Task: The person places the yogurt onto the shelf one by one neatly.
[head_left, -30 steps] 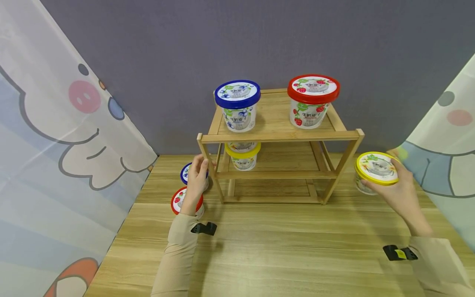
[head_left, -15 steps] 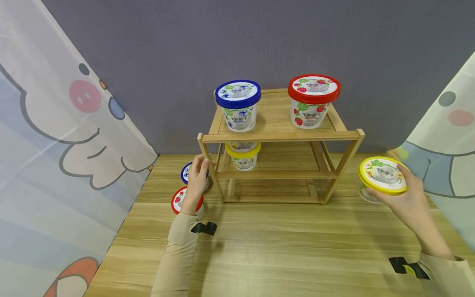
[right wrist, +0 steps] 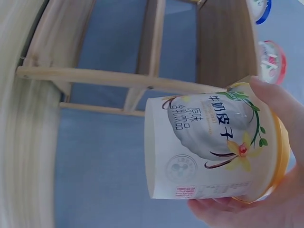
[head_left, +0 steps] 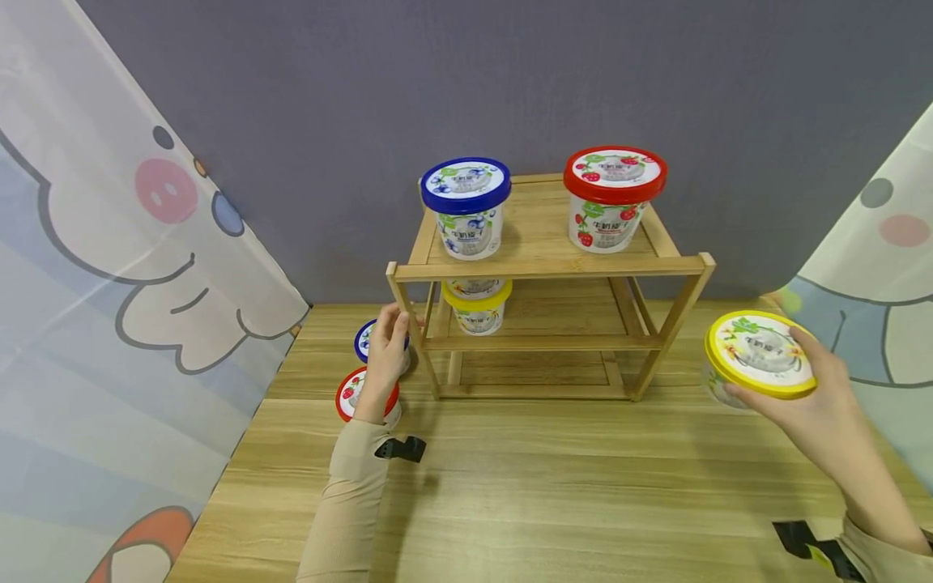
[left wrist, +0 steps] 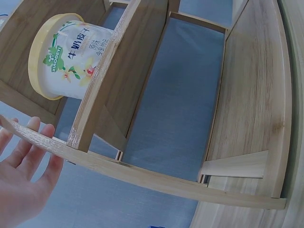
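In the head view, my right hand (head_left: 824, 397) grips a paper tub with a yellow lid (head_left: 761, 348), held up tilted at the right of the wooden rack (head_left: 547, 265). The right wrist view shows the tub's white side (right wrist: 209, 147), printed with a yellow flower. My left hand (head_left: 386, 348) holds the rack's left front post, fingers reaching past it; the left wrist view shows these fingers (left wrist: 28, 152) at the post. A blue-lidded tub (head_left: 468, 190) and a red-lidded tub (head_left: 615, 182) stand on the top shelf. Stacked yellow-lidded tubs (head_left: 477, 312) are on the middle shelf, partly hidden.
Beside the rack's left end, another blue-lidded tub (head_left: 364, 340) and red-lidded tub (head_left: 353, 393) stand on the wooden table (head_left: 525, 486), partly behind my left hand. A grey wall panel (head_left: 350, 162) rises behind, with printed curtains (head_left: 109, 340) at both sides.
My right hand has moved the yellow-lidded tub toward me and slightly right, lifting it and tilting it. My left hand and the rack have stayed in place.
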Motion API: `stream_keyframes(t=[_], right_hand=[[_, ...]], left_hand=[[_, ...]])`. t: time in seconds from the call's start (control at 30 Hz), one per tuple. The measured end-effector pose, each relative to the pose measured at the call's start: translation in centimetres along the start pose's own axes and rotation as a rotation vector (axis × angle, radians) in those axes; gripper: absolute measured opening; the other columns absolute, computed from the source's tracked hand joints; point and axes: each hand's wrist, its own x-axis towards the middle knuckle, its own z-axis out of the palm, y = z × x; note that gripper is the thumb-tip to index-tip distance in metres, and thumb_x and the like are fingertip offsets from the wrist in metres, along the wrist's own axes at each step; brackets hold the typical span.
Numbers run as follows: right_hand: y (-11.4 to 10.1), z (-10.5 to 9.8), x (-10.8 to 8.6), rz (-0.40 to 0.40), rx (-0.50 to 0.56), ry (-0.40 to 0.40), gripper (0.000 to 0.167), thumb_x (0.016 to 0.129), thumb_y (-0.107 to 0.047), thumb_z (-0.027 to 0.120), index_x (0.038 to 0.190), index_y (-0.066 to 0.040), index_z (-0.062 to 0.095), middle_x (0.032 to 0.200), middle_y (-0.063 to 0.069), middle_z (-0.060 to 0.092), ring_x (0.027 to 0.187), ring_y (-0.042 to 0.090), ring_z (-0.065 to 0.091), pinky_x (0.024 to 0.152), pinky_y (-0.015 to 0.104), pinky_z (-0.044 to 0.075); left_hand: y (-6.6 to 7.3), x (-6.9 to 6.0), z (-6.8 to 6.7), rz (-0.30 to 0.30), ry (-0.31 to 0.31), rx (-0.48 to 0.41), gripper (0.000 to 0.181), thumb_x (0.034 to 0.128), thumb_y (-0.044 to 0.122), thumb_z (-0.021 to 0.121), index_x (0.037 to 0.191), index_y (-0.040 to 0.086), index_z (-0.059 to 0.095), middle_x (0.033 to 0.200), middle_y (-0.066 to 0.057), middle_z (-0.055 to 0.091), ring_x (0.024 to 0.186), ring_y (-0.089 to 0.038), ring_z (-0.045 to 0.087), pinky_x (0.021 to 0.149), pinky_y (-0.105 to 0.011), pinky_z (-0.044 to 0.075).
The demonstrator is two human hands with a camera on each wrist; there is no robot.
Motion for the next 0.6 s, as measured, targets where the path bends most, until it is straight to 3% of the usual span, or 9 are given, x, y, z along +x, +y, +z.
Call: stream_keyframes(t=[0.07, 0.3, 0.5, 0.6], right_hand=[[-0.5, -0.1, -0.3, -0.002, -0.001, -0.009, 0.098, 0.072, -0.022, 0.074, 0.143, -0.009, 0.008, 0.137, 0.036, 0.009, 0.121, 0.054, 0.011, 0.087, 0.070, 0.014], [-1.8, -0.3, -1.0, -0.004, -0.014, -0.058, 0.100, 0.071, -0.023, 0.075, 0.143, -0.010, 0.006, 0.134, 0.037, 0.011, 0.114, 0.056, 0.018, 0.077, 0.067, 0.023], [-2.8, 0.2, -1.4, -0.057, 0.031, -0.072, 0.099, 0.069, -0.018, 0.076, 0.143, -0.015, 0.011, 0.139, 0.029, 0.013, 0.118, 0.049, 0.018, 0.097, 0.049, 0.019], [-3.4, 0.6, -1.6, -0.065, 0.044, -0.095, 0.100, 0.069, -0.018, 0.077, 0.143, -0.015, 0.010, 0.137, 0.029, 0.015, 0.115, 0.048, 0.021, 0.095, 0.045, 0.022]], left_hand=[[0.0, 0.0, 0.0, 0.007, -0.002, 0.006, 0.022, 0.0954, 0.003, 0.033, 0.110, -0.011, 0.043, 0.080, 0.017, 0.055, 0.094, -0.048, 0.045, 0.079, -0.027, 0.039], [0.1, 0.0, 0.0, 0.017, -0.013, 0.025, 0.023, 0.0954, 0.002, 0.032, 0.111, -0.011, 0.043, 0.080, 0.017, 0.055, 0.092, -0.045, 0.045, 0.077, -0.029, 0.037], [0.2, 0.0, 0.0, 0.017, -0.009, 0.034, 0.021, 0.0953, 0.001, 0.032, 0.109, -0.011, 0.043, 0.080, 0.017, 0.054, 0.092, -0.044, 0.045, 0.077, -0.029, 0.037], [0.0, 0.0, 0.0, 0.026, -0.004, 0.034, 0.020, 0.0950, 0.000, 0.032, 0.108, -0.011, 0.043, 0.080, 0.016, 0.055, 0.089, -0.033, 0.051, 0.077, -0.029, 0.036]])
